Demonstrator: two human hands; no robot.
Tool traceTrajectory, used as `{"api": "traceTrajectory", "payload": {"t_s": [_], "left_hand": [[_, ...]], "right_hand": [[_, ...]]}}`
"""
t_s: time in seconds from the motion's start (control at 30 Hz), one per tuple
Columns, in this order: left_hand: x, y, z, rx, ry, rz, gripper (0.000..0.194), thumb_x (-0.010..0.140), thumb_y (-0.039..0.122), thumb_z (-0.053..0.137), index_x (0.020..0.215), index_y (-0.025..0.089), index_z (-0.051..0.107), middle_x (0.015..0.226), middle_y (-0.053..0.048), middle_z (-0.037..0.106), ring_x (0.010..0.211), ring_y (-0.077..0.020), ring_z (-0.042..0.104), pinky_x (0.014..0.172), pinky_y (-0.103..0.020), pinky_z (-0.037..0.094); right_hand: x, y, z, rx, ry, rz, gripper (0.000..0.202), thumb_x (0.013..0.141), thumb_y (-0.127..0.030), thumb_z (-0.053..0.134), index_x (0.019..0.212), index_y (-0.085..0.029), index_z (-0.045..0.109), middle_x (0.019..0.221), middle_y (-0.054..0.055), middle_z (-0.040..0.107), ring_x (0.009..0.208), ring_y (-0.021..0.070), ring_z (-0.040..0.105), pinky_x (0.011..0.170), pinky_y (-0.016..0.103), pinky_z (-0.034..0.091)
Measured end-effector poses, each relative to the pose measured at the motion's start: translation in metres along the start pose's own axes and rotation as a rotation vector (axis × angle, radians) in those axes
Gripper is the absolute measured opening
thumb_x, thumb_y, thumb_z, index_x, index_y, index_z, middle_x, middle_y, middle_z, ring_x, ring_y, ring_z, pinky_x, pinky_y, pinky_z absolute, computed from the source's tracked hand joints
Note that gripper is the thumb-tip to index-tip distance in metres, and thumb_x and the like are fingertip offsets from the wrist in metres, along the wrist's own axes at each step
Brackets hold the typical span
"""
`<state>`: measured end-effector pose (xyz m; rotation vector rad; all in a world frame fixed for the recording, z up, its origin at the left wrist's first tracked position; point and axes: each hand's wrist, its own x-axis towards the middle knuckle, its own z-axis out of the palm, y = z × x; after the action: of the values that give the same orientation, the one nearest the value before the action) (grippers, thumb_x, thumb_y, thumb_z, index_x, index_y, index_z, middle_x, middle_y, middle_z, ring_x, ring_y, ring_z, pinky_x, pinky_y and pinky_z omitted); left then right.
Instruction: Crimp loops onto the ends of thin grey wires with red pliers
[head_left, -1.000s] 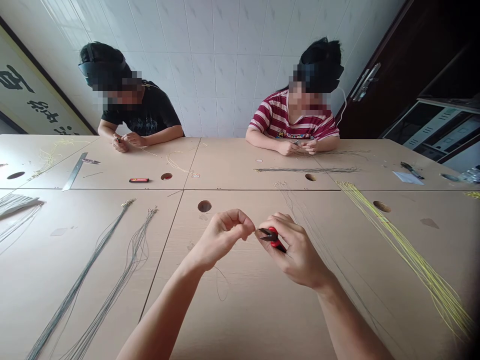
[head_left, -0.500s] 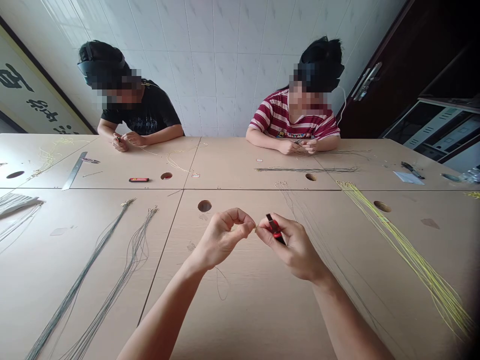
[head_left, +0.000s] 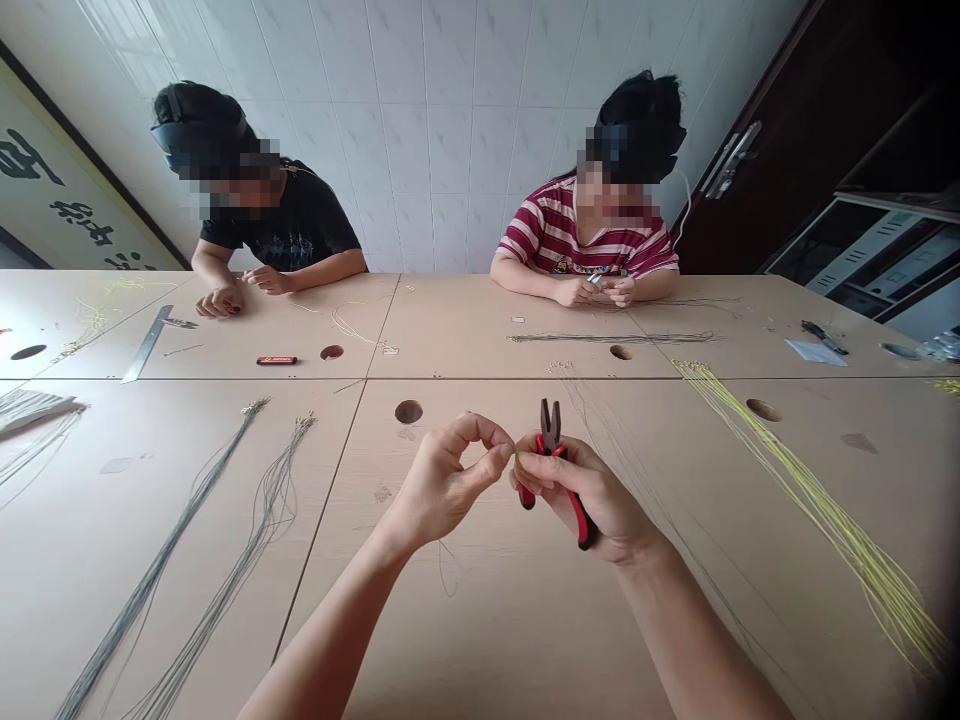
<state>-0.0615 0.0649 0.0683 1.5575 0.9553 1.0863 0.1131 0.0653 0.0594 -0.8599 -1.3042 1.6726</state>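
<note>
My left hand (head_left: pixel 457 475) is closed in a pinch, thumb and index finger together, on what looks like the end of a thin cord (head_left: pixel 448 575); a loose loop of it shows below my wrist. The tiny part at the fingertips is too small to make out. My right hand (head_left: pixel 592 490) holds pliers (head_left: pixel 551 430) with red and black handles. Their jaws point up and stand slightly apart, and the handles are spread. The thumb and index finger of that hand meet the left fingertips.
Grey-green cord bundles (head_left: pixel 180 535) lie at left, a yellow cord bundle (head_left: pixel 817 510) at right. Faint thin cords (head_left: pixel 645 480) lie beside my right forearm. Across the table (head_left: pixel 480 640) sit two people, near a ruler (head_left: pixel 148 343) and a red-and-black stick-like object (head_left: pixel 277 360). Round holes pierce the tabletop.
The pliers have turned in my right hand, so jaws and both handles now show, spread apart. My left hand stays almost in place. The person at left has lowered one hand to the table.
</note>
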Motion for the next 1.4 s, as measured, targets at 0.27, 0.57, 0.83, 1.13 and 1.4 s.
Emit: {"api": "traceTrajectory", "payload": {"t_s": [0.27,0.57,0.83,1.13,1.4], "left_hand": [[-0.001,0.005,-0.003,0.148,0.127,0.086,0.011,0.092,0.029,0.056,0.098,0.023,0.063,0.106,-0.006,0.064,0.106,-0.0208,0.056,0.091,-0.035,0.042],[-0.007,0.012,0.004,0.400,0.124,0.119,0.003,0.083,0.023,0.065,0.082,0.024,0.068,0.115,-0.006,0.052,0.110,-0.0244,0.045,0.099,-0.043,0.034],[-0.008,0.011,0.005,0.350,0.130,0.124,0.004,0.084,0.021,0.064,0.082,0.024,0.067,0.114,-0.005,0.052,0.110,-0.0229,0.047,0.097,-0.042,0.036],[-0.006,0.009,0.004,0.288,0.130,0.149,0.006,0.085,0.019,0.063,0.081,0.023,0.063,0.111,-0.003,0.051,0.110,-0.0205,0.048,0.093,-0.038,0.039],[-0.006,0.008,0.003,0.265,0.118,0.147,0.008,0.085,0.016,0.061,0.080,0.022,0.061,0.109,-0.003,0.052,0.106,-0.0185,0.049,0.089,-0.034,0.043]], "right_hand": [[-0.005,-0.010,-0.003,-0.381,0.155,-0.159,0.028,0.087,-0.044,0.061,0.071,-0.021,0.059,0.069,0.000,0.047,0.067,0.0144,0.042,0.062,0.029,0.037],[-0.007,-0.012,0.000,-0.374,0.153,-0.180,0.029,0.087,-0.044,0.061,0.069,-0.021,0.058,0.065,-0.001,0.044,0.063,0.0132,0.039,0.059,0.029,0.033],[-0.008,-0.012,0.002,-0.405,0.158,-0.205,0.029,0.089,-0.042,0.059,0.070,-0.020,0.056,0.063,-0.003,0.040,0.060,0.0117,0.035,0.057,0.027,0.032],[-0.009,-0.013,0.005,-0.454,0.170,-0.233,0.026,0.090,-0.038,0.058,0.072,-0.020,0.057,0.061,-0.004,0.041,0.058,0.0103,0.035,0.056,0.026,0.032],[-0.009,-0.012,0.004,-0.479,0.174,-0.233,0.023,0.090,-0.036,0.058,0.073,-0.020,0.057,0.061,-0.004,0.041,0.059,0.0102,0.037,0.058,0.027,0.034]]}}
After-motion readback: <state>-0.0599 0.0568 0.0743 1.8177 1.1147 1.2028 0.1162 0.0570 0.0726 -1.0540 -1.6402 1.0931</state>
